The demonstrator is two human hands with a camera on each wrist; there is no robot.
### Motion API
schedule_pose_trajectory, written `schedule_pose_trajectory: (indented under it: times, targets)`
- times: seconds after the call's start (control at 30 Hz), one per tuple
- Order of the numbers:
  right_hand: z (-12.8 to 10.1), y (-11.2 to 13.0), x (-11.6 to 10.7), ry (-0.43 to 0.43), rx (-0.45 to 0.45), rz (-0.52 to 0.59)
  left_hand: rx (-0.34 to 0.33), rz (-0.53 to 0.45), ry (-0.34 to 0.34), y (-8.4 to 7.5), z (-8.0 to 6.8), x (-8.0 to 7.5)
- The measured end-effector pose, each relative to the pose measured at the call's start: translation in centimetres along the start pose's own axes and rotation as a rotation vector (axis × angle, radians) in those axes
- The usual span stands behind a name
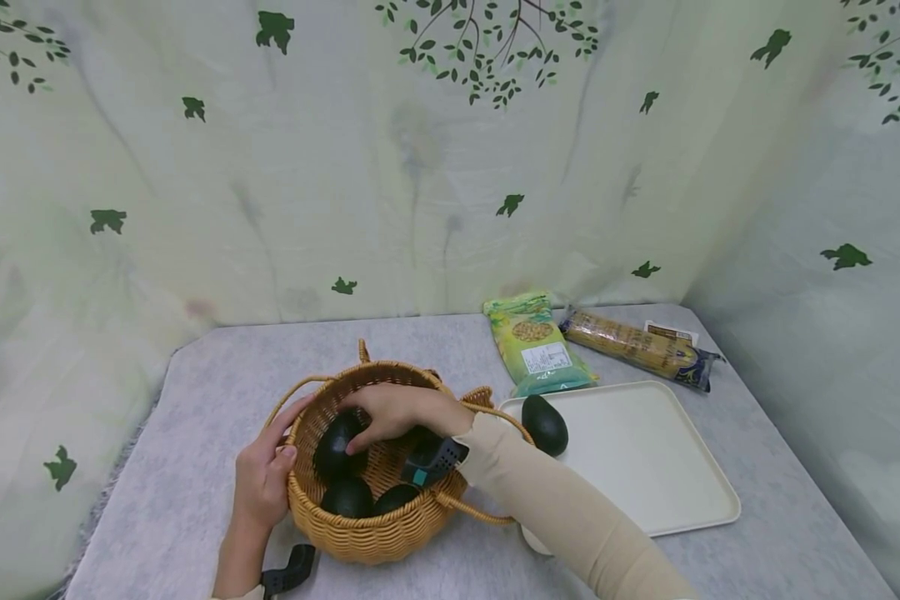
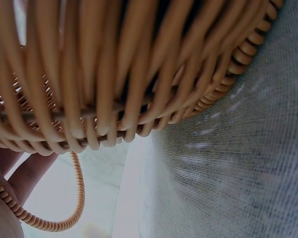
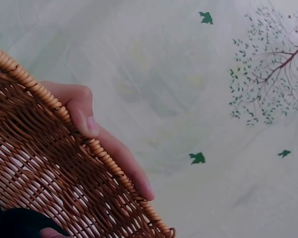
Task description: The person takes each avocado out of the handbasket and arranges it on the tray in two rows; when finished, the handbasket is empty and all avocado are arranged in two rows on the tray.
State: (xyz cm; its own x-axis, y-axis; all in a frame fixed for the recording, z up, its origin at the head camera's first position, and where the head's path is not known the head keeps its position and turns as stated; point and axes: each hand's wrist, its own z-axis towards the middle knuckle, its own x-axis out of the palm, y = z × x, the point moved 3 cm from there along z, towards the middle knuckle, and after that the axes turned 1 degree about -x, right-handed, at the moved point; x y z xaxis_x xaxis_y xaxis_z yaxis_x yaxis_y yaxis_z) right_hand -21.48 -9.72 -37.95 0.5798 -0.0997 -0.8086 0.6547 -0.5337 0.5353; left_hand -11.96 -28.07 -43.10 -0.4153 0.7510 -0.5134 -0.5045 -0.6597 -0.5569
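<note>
A round wicker basket (image 1: 375, 537) leans toward the person, its mouth tipped to the head camera. At its left rim the left hand (image 1: 262, 482) grips, with the thumb over the edge, as the right wrist view also shows this hand (image 3: 79, 106). Inside the basket the right hand (image 1: 390, 410) holds a dark green avocado (image 1: 334, 450) against the left inner wall, thumb on its near side. More avocados (image 1: 347, 498) lie low in the basket near the front. The left wrist view is mostly filled by the woven wall (image 2: 114, 74) of the basket.
Right of the basket, a white tray (image 1: 637, 458) bears one avocado (image 1: 545, 427) at its left edge, and the right forearm crosses the tray's near left corner. Behind stand a green-yellow bag (image 1: 536, 346) and a long pack of noodles (image 1: 637, 342). Wicker handles (image 1: 476, 510) stick out from the basket.
</note>
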Motion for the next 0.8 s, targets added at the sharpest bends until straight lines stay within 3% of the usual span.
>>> schedule_pose_trajectory:
  times: [0.57, 0.8]
  targets:
    - [-0.03, 0.22, 0.03, -0.011, -0.112, 0.007, 0.018, -0.003, -0.013, -0.09, 0.05, -0.04]
    - [-0.10, 0.36, 0.10, 0.001, -0.164, 0.058, -0.021, 0.014, -0.003, 0.22, -0.10, 0.06]
